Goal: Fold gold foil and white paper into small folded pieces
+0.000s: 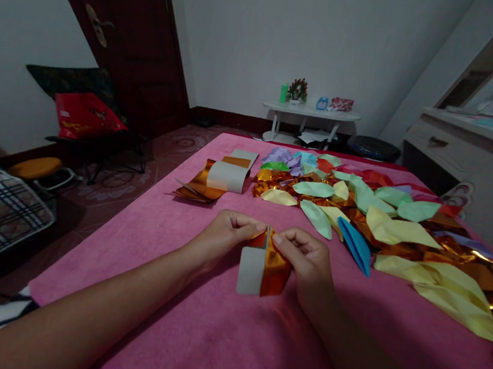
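Note:
Between my two hands, above the pink cloth, is a partly folded sheet of foil paper, shiny copper-orange on one side and pale grey on the other. My left hand pinches its upper left edge with thumb and finger. On the right, my right hand grips the upper copper-coloured edge the same way. A grey flap hangs at the lower left of the sheet. Beyond my left hand lies a loose stack of similar foil paper sheets, some curled over.
Many folded paper pieces in yellow, green, purple and copper foil cover the right side, with a blue folded piece nearest my right hand. Behind the table stands a small white side table. A chair with a red bag is at left.

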A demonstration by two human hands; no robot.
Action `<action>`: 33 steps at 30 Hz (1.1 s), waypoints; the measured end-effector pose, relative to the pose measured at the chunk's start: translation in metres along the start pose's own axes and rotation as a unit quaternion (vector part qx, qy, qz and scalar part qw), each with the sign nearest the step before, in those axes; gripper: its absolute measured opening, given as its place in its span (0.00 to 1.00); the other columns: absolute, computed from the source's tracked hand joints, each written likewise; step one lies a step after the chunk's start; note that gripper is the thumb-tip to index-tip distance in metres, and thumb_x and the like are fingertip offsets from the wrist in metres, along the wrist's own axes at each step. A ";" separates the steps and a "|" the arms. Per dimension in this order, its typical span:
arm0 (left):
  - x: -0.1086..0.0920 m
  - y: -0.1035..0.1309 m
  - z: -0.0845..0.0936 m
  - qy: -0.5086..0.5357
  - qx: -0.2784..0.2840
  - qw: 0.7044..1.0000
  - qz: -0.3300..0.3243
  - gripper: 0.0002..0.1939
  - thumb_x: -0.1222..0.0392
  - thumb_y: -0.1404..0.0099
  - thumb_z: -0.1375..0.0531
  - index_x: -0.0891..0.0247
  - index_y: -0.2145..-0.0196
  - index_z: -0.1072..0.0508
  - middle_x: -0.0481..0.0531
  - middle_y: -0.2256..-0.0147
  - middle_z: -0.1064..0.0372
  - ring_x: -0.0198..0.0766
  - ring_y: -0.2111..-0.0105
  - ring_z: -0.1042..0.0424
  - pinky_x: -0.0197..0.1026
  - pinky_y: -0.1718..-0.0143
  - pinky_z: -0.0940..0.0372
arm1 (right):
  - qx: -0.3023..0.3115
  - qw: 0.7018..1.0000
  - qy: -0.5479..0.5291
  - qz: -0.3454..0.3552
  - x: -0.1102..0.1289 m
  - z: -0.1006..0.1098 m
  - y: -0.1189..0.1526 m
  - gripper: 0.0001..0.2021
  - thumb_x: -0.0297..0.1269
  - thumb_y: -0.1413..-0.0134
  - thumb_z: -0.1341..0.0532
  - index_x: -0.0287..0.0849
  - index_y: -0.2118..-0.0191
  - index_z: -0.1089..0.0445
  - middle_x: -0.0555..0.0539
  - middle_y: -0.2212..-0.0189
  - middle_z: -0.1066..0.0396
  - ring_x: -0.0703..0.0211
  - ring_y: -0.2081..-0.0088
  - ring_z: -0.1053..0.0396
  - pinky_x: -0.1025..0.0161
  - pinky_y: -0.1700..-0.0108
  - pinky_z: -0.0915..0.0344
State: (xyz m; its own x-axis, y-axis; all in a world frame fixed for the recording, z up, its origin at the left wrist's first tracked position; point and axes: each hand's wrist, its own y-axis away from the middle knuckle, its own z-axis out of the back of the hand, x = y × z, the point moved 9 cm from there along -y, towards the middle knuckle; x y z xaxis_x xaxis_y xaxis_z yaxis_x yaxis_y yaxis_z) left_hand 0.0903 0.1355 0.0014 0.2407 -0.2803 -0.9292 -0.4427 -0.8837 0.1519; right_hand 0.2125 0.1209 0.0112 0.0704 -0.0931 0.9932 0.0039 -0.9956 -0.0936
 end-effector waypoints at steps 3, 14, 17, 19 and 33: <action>0.000 0.001 -0.001 0.012 0.008 1.000 0.007 0.16 0.53 0.47 0.32 0.70 0.68 0.21 0.56 0.72 0.25 0.36 0.73 0.29 0.38 0.67 0.37 | 0.009 1.000 0.001 0.003 0.000 0.000 0.000 0.12 0.44 0.52 0.34 0.41 0.77 0.30 0.52 0.81 0.34 0.65 0.78 0.39 0.68 0.76 0.44; -0.016 0.003 0.010 -0.074 -0.096 0.991 -0.049 0.11 0.57 0.51 0.31 0.69 0.75 0.21 0.51 0.79 0.28 0.31 0.80 0.35 0.34 0.76 0.42 | 0.013 0.999 0.032 0.023 -0.001 -0.002 0.000 0.12 0.45 0.53 0.34 0.41 0.77 0.30 0.52 0.80 0.32 0.63 0.78 0.37 0.67 0.76 0.42; -0.028 0.007 0.010 -0.124 -0.120 0.981 -0.088 0.07 0.61 0.50 0.33 0.69 0.77 0.21 0.51 0.79 0.29 0.30 0.79 0.35 0.33 0.77 0.42 | 0.015 0.999 0.036 0.029 0.001 -0.003 0.000 0.12 0.44 0.52 0.34 0.41 0.76 0.29 0.51 0.80 0.32 0.63 0.77 0.37 0.67 0.75 0.42; -0.033 0.010 0.008 -0.136 -0.129 0.977 -0.101 0.06 0.63 0.49 0.33 0.69 0.78 0.22 0.50 0.79 0.29 0.30 0.79 0.35 0.33 0.76 0.42 | 0.015 0.999 0.034 0.030 0.002 -0.004 0.001 0.11 0.43 0.52 0.34 0.41 0.75 0.29 0.51 0.79 0.31 0.63 0.77 0.36 0.67 0.75 0.41; -0.006 0.006 0.002 -0.001 -0.086 0.996 -0.035 0.13 0.53 0.46 0.33 0.68 0.73 0.22 0.52 0.76 0.29 0.34 0.76 0.33 0.36 0.73 0.39 | -0.042 0.998 -0.007 0.035 0.010 0.003 0.003 0.10 0.42 0.56 0.32 0.41 0.74 0.27 0.49 0.78 0.27 0.62 0.77 0.31 0.67 0.75 0.33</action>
State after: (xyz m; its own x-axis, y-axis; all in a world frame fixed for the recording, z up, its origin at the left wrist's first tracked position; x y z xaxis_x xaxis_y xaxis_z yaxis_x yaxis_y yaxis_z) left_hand 0.0847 0.1328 0.0077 0.2637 -0.2146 -0.9404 -0.2697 -0.9525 0.1417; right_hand 0.2159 0.1170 0.0207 0.0814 -0.1622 0.9834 -0.0854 -0.9842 -0.1553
